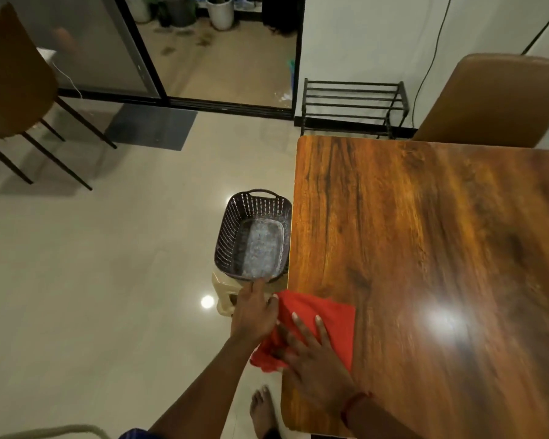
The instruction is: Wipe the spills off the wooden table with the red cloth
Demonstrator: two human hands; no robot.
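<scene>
The red cloth point(332, 321) lies over the left edge of the wooden table point(441, 248), partly hanging off it. My right hand point(311, 356) rests flat on the cloth with fingers spread, pressing it at the table edge. Just off the table, my left hand point(255, 312) grips the hanging part of the cloth, its fingers closed around the fabric. No spills show on the glossy tabletop, which carries a bright lamp reflection.
A dark perforated plastic basket point(232, 229) stands on a beige stool point(224, 296) right beside the table's left edge. Brown chairs stand at the far right point(495, 99) and far left point(13, 77). A black metal rack point(352, 103) is against the wall. My bare foot point(262, 410) is on the tiled floor.
</scene>
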